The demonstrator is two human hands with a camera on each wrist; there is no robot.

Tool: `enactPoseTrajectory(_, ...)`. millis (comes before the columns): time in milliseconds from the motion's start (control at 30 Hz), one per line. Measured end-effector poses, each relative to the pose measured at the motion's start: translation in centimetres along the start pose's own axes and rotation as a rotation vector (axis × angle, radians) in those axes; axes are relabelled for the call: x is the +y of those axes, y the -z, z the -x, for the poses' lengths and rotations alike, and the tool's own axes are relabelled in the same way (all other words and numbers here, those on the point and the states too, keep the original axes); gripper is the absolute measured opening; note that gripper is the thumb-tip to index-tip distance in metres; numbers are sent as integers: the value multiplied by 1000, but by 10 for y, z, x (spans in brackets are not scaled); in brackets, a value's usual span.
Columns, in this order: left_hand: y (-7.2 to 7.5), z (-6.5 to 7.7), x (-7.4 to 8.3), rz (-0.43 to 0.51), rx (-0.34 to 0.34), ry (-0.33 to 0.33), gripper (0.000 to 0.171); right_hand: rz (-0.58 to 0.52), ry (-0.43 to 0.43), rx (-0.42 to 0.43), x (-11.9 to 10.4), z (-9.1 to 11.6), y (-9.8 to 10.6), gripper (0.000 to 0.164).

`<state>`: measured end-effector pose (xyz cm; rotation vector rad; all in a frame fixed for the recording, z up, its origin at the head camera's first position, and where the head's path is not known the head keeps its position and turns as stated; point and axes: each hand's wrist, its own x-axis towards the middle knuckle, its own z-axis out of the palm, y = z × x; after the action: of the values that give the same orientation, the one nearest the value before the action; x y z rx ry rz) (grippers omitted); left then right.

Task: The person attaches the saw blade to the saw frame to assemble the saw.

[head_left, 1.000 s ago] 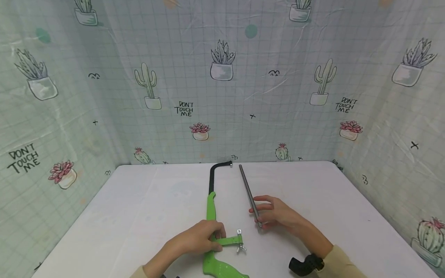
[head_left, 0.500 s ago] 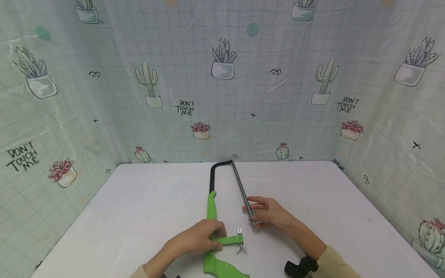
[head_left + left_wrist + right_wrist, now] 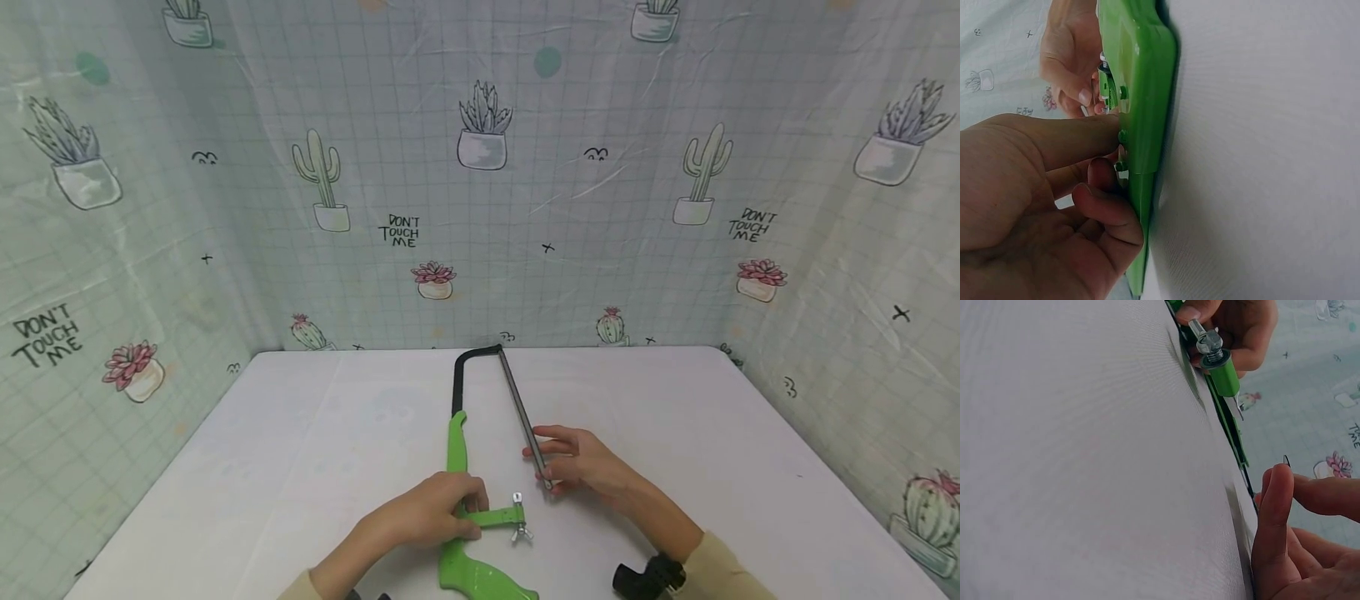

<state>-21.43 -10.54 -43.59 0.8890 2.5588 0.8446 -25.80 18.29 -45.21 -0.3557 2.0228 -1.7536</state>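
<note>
A hacksaw frame (image 3: 456, 454), green with a black bent front bar, lies on the white table. My left hand (image 3: 431, 510) grips it where the short green arm branches off, thumb and fingers around the frame. At the end of that arm sits a metal wing nut (image 3: 521, 534). My right hand (image 3: 585, 463) pinches the near end of a thin grey hacksaw blade (image 3: 516, 392). The blade's far end overlaps the tip of the black bar, while its near end lies right of the green arm. In the right wrist view the blade's tip (image 3: 1286, 460) pokes out between thumb and finger.
The white table (image 3: 322, 433) reaches back to a cactus-printed curtain (image 3: 540, 200) that surrounds it on three sides. A black device (image 3: 648, 577) is strapped to my right wrist, close over the table.
My right hand has moved left with the blade, bringing its far end to the tip of the black bar. Over the last half second both hands are nearly still.
</note>
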Motion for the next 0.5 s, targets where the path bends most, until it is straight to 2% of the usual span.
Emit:
enactPoseTrajectory(300,1,1,0,8,1,-4,18,-16,3,-19,0,-1,-1,81)
enactPoseTrajectory(500,1,1,0,2,0,-3,18,-14,-2,6,1,-1,-2,80)
